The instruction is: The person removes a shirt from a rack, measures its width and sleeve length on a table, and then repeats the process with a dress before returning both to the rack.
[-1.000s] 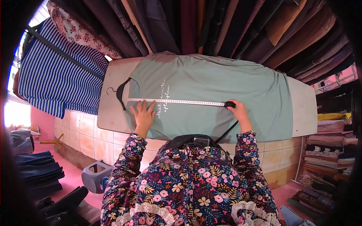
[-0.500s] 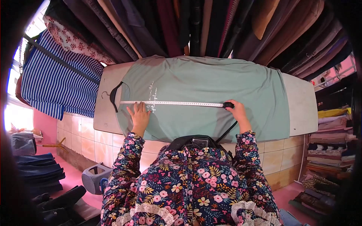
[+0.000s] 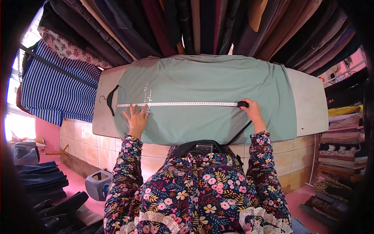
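Note:
A sage-green shirt with white script lettering lies spread across a pale table, its neck on the left around a black hanger. Over the shirt runs a white measuring tape, stretched straight from the neckline to its black case. My right hand grips that tape measure case between thumb and fingers. My left hand rests with spread fingers on the shirt, fingertips touching the tape near the lettering.
The table shows at both ends of the shirt. Hanging trousers line the far side. A striped garment hangs at left, folded clothes are stacked at right, and a grey stool stands on the floor.
My right hand has moved right with the case, drawing out more tape. My left hand stays spread by the lettering. The view has shifted slightly.

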`<state>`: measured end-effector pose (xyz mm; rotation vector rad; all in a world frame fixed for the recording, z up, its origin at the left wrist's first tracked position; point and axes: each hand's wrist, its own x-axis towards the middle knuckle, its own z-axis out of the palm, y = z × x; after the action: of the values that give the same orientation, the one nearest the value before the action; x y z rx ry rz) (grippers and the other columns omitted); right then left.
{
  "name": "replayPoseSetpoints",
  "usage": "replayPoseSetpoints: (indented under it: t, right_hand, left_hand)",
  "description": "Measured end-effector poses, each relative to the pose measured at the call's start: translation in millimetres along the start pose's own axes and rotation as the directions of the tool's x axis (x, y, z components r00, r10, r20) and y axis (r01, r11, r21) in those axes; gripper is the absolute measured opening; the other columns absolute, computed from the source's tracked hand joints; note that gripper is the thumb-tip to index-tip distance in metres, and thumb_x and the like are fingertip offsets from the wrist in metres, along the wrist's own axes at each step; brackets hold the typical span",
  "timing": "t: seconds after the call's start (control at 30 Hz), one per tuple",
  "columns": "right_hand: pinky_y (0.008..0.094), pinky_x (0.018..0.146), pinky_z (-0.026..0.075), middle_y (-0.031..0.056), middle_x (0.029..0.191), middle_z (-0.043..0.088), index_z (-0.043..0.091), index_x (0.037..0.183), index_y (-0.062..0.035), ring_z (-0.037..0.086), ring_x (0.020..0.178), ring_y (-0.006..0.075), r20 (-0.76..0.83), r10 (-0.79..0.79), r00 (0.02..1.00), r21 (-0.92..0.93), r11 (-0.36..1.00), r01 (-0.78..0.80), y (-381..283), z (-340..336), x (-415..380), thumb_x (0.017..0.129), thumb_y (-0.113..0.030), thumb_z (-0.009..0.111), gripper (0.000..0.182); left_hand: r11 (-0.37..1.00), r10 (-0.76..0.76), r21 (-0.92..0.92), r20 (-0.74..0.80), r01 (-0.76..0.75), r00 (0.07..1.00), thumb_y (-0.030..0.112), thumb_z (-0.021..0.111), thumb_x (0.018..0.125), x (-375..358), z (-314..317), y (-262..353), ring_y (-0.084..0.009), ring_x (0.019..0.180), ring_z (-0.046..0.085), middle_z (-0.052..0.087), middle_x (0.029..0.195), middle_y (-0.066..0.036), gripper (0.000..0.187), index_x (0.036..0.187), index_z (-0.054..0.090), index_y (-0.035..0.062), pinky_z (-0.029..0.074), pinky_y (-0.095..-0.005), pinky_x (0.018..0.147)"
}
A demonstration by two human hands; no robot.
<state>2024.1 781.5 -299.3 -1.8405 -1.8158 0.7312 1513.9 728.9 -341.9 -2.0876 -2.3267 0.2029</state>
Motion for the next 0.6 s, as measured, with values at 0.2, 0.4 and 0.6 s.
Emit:
replayPoseSetpoints:
  t: [0.2, 0.4, 0.6]
  right_hand:
    - [0.0318, 0.071, 0.049, 0.0098, 0.081, 0.067, 0.064, 0.099, -0.0073, 0.063, 0.074, 0.0222, -0.011, 0.063, 0.998, 0.035, 0.997, -0.063, -1.1, 0.5, -1.5, 0.068, -0.002, 0.072, 0.033]
    - [0.0345, 0.073, 0.049, 0.0117, 0.086, 0.067, 0.064, 0.099, -0.0085, 0.064, 0.080, 0.0284, -0.020, 0.043, 0.999, 0.038, 0.998, -0.042, 3.2, 2.7, -3.1, 0.070, -0.003, 0.073, 0.031]
    - [0.0288, 0.068, 0.048, 0.0060, 0.080, 0.066, 0.063, 0.100, -0.0052, 0.058, 0.070, 0.0150, 0.023, 0.141, 0.990, 0.043, 0.989, -0.142, -1.4, 0.0, -3.5, 0.072, 0.000, 0.069, 0.029]
  left_hand:
    - [0.994, 0.099, 0.063, -0.164, -0.090, 0.981, 0.041, 0.054, 0.086, 5.4, 9.2, 8.0, -0.0289, 0.134, 0.024, 0.046, 0.132, -0.008, 0.046, 0.127, 0.052, 0.0208, 0.005, -0.0674, 0.103]
    - [0.994, 0.110, 0.000, -0.051, -0.110, 0.993, 0.041, 0.055, 0.086, 7.1, 7.6, 17.9, -0.0280, 0.132, 0.026, 0.047, 0.128, -0.003, 0.047, 0.128, 0.050, 0.0213, 0.003, -0.0675, 0.103]
    - [0.977, 0.181, -0.076, -0.184, -0.198, 0.966, 0.045, 0.056, 0.084, -5.8, 3.0, 29.5, -0.0295, 0.130, 0.030, 0.049, 0.127, -0.012, 0.055, 0.135, 0.040, 0.0337, 0.003, -0.0689, 0.102]
